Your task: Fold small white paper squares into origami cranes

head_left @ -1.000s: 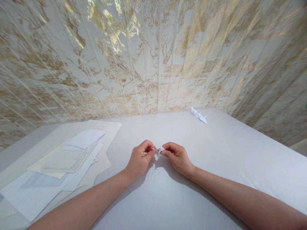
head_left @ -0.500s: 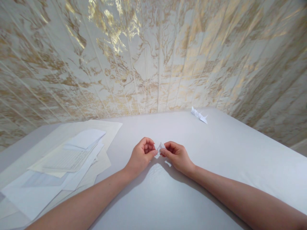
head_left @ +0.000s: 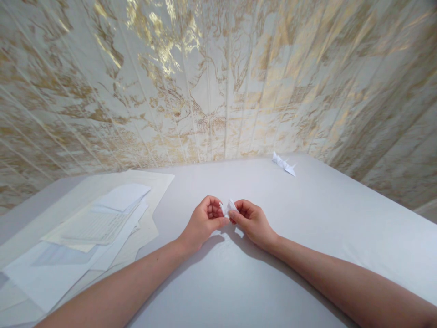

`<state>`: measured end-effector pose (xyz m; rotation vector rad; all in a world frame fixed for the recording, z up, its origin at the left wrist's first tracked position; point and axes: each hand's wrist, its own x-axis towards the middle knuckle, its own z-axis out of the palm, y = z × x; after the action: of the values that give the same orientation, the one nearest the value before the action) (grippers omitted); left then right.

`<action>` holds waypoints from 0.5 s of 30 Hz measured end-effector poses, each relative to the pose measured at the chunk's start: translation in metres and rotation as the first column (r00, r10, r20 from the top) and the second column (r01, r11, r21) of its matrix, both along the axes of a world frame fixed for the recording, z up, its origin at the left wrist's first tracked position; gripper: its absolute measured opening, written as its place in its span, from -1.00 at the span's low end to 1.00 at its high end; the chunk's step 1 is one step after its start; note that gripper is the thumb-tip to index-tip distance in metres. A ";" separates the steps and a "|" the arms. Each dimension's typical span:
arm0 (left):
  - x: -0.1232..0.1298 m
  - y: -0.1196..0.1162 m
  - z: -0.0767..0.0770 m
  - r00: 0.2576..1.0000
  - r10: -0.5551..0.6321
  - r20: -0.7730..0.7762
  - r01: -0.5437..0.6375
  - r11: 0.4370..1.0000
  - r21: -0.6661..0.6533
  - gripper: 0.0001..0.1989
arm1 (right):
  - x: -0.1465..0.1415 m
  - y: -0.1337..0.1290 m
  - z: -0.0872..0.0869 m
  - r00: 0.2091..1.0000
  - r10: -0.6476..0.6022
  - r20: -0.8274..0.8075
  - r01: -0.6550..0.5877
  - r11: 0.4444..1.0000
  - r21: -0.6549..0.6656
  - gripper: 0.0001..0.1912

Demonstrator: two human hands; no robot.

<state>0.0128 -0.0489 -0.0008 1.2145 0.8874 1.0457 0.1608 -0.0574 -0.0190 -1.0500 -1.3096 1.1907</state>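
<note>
A small piece of folded white paper (head_left: 231, 206) with pointed tips is held between my hands, above the middle of the table. My left hand (head_left: 204, 219) pinches its left and lower side, the thumb reaching across near the bottom edge. On the other side, my right hand (head_left: 251, 222) grips the paper between thumb and curled fingers. Parts of the paper are hidden behind the fingertips, so its full shape cannot be made out.
Several folded white paper figures (head_left: 284, 164), crane-like, lie in a row at the table's far right. Overlapping sheets of paper (head_left: 30, 273), one with lines of writing, cover the left side. A wall with gold patterns (head_left: 211, 91) rises behind the white table (head_left: 232, 282).
My left thumb has shifted right along the paper's lower edge, and the paper has tilted slightly. My right hand stays nearly where it was.
</note>
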 end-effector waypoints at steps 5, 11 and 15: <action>-0.001 0.001 -0.003 0.995 0.002 -0.097 0.006 0.997 0.079 -0.79 | -0.001 -0.001 0.001 0.997 0.012 -0.080 -0.013 1.000 -0.015 -0.70; -0.002 -0.001 0.002 0.983 -0.021 -0.182 0.031 0.998 0.050 -0.85 | -0.002 -0.003 0.005 0.990 0.020 -0.137 -0.028 0.998 -0.058 -0.71; 0.000 -0.001 0.003 0.982 -0.022 -0.188 0.026 1.000 0.018 -0.82 | -0.003 -0.004 0.005 0.987 0.030 -0.156 -0.040 0.997 -0.065 -0.71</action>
<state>0.0127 -0.0498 0.0020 1.3538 1.0071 0.9335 0.1579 -0.0611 -0.0136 -0.9656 -1.1785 1.3240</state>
